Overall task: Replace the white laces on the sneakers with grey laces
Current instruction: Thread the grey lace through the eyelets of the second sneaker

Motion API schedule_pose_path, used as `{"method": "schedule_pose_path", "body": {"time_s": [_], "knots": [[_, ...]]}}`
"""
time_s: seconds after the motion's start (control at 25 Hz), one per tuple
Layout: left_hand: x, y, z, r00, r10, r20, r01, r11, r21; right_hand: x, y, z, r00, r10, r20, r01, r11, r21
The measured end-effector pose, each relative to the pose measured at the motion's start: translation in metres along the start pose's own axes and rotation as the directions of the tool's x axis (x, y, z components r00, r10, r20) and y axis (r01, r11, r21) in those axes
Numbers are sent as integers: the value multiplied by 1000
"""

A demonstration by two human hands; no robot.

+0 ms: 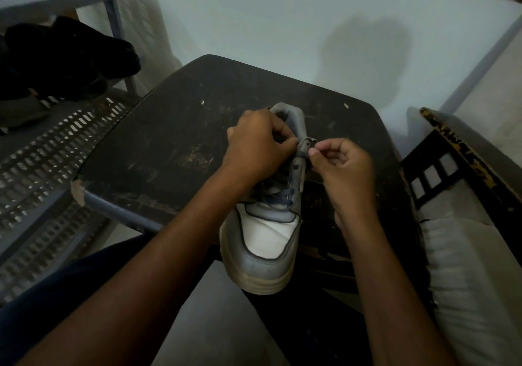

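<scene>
The sneaker [262, 224] sits on the dark scuffed desk [158, 139], toe toward the person and overhanging the near edge, heel and collar pointing away. A dark grey lace [278, 196] crosses the lower eyelets. The left hand [257, 142] is curled at the top of the tongue [293, 122], fingers pinching at the upper eyelets on its side. The right hand [341, 162] is just beside it on the other side, thumb and forefinger pinched on the lace end near the top eyelet. Left of the desk stands a perforated grey rack [56, 150] with black shoes [65, 60] on one shelf. To the right a pale cushion [469, 275] lies by a dark wooden frame [452, 150].
</scene>
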State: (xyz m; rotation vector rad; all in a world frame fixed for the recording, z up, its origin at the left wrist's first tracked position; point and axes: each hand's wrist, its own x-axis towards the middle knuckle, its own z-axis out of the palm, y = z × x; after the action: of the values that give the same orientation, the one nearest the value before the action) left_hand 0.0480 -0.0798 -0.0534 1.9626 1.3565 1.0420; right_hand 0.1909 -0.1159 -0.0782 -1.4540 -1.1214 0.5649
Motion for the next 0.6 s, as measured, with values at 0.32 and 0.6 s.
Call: {"method": "schedule_pose_path", "body": {"time_s": [0.32, 0.6], "knots": [[5, -6, -2, 998, 24, 50, -21, 998, -61, -3, -4, -4, 993, -88, 84, 92, 995, -47], [6, -10, -5, 983, 182, 0, -182, 982, 46, -11, -6, 0, 986, -155, 63, 158, 986, -49]]}}
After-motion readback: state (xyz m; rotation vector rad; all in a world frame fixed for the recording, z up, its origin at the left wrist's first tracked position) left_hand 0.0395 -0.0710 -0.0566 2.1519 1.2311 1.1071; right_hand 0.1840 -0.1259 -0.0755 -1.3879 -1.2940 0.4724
